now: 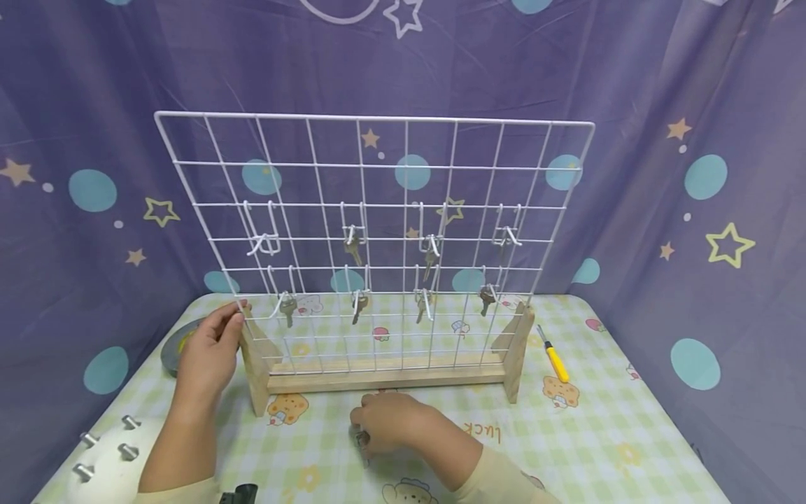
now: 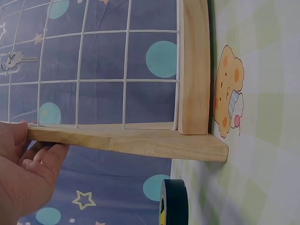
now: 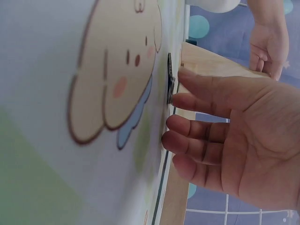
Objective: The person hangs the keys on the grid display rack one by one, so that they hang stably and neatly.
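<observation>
A white wire grid rack (image 1: 406,164) stands upright in a wooden base (image 1: 384,379). My left hand (image 1: 210,350) grips the wooden side support (image 1: 255,371) near its top, thumb on one side and fingers on the other in the left wrist view. Close to the tabletop, my right hand (image 1: 393,423) has its fingers slightly bent. Its thumb and index fingertip are right at a dark metal key (image 3: 170,77) lying flat on the cloth. Keys such as one brass key (image 1: 355,250) hang on several white hooks, while the upper left hook (image 1: 264,243) is bare.
A yellow-handled screwdriver (image 1: 554,360) lies right of the rack. Behind my left hand is a dark round roll-like thing (image 2: 176,201). At the front left stands a white round object (image 1: 110,465) with metal pegs, beside a small black item (image 1: 239,494). A checked cloth covers the table.
</observation>
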A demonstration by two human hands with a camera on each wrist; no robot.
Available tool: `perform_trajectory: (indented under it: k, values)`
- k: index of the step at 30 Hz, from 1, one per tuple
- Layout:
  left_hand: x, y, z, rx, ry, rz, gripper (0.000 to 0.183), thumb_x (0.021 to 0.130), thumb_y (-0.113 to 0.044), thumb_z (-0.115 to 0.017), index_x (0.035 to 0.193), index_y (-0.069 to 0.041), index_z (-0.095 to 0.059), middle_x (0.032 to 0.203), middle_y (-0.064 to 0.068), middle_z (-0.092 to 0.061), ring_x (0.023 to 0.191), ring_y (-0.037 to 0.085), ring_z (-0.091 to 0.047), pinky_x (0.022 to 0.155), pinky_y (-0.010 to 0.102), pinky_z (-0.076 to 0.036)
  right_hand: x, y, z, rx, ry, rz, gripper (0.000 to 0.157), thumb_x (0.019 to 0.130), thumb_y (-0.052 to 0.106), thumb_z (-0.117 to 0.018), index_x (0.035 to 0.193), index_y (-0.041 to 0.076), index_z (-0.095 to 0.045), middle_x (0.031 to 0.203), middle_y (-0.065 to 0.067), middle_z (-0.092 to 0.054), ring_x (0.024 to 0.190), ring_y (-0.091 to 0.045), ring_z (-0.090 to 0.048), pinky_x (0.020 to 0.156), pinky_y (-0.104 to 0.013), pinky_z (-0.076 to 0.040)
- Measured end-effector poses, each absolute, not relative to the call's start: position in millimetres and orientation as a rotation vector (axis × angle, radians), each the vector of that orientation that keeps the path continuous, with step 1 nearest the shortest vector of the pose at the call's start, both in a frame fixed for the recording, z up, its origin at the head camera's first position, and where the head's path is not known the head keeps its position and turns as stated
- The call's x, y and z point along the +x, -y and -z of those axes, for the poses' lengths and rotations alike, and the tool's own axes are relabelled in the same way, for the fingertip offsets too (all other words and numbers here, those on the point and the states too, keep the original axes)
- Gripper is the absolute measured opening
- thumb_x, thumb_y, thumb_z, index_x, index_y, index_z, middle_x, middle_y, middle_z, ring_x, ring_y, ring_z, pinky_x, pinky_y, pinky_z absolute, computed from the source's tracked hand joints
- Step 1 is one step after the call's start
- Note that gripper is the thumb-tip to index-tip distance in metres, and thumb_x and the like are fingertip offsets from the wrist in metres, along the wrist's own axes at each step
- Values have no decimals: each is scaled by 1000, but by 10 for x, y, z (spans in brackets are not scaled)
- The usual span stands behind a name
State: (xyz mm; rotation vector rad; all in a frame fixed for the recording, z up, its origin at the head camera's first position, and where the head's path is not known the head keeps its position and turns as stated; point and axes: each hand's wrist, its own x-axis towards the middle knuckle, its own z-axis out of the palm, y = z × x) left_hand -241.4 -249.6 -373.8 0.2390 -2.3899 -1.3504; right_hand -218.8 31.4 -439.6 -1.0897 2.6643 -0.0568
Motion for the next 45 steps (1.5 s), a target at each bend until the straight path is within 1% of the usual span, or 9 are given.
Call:
perform_trajectory:
  k: [3,7,10,19,27,36,41,43,45]
  values:
    - [-2415,2499,3741,235,2391,1343,48,103,-45,-44,141,-18,-54,136,8,-60,99,-10,-50,77,5,-42,-2175,-295,4398,-1085,-2657,28,41,76,44,-80,112,29,-66,99,14,-59,86,-5,-56,83,-27,-52]
    - [-2411,2501,3741,228,2391,1336,47,103,-44,-44,141,-18,-54,136,9,-60,100,-11,-50,78,4,-42,-2151,-275,4392,-1070,-2641,32,28,76,43,-80,92,27,-63,86,14,-54,75,-4,-51,72,-24,-50]
    - [-2406,2505,3743,225,2399,1338,47,103,-45,-43,142,-20,-53,138,8,-59,102,-11,-50,79,3,-41,-2122,-267,4370,-1046,-2619,56,26,77,40,-80,85,26,-60,81,14,-53,71,-4,-49,67,-23,-48]
    - [-2411,2509,3759,218,2396,1344,47,103,-45,-44,142,-21,-54,139,7,-59,104,-11,-49,80,2,-41,-2084,-275,4345,-1002,-2587,105,16,85,27,-76,87,24,-60,73,14,-54,66,-5,-51,62,-22,-45]
    - [-2403,2495,3757,215,2381,1337,45,103,-42,-44,141,-19,-55,138,6,-59,104,-13,-49,81,2,-41,-2090,-283,4350,-992,-2569,98,20,82,26,-79,87,24,-59,73,13,-55,66,-6,-52,65,-23,-48]
    - [-2402,2496,3758,205,2380,1345,46,103,-43,-45,141,-18,-54,139,5,-59,105,-13,-49,81,1,-41,-2076,-286,4342,-988,-2570,111,19,83,22,-78,88,22,-60,72,13,-54,65,-6,-51,63,-21,-46]
    - [-2405,2495,3759,208,2375,1356,47,103,-43,-45,141,-17,-54,139,4,-59,105,-12,-49,82,1,-41,-2085,-255,4351,-972,-2573,74,25,80,24,-80,93,25,-59,74,13,-55,67,-6,-52,66,-23,-49]
    - [-2405,2493,3758,211,2376,1354,46,103,-43,-45,141,-18,-54,139,4,-59,105,-12,-49,82,1,-41,-2084,-236,4365,-967,-2579,34,28,79,26,-81,98,25,-60,76,12,-56,68,-6,-52,68,-25,-50]
    - [-2407,2493,3761,209,2371,1359,46,103,-42,-45,141,-18,-54,137,6,-60,103,-11,-50,81,2,-41,-2083,-211,4380,-972,-2596,-20,30,79,26,-81,102,24,-61,76,10,-58,67,-7,-53,67,-25,-51]
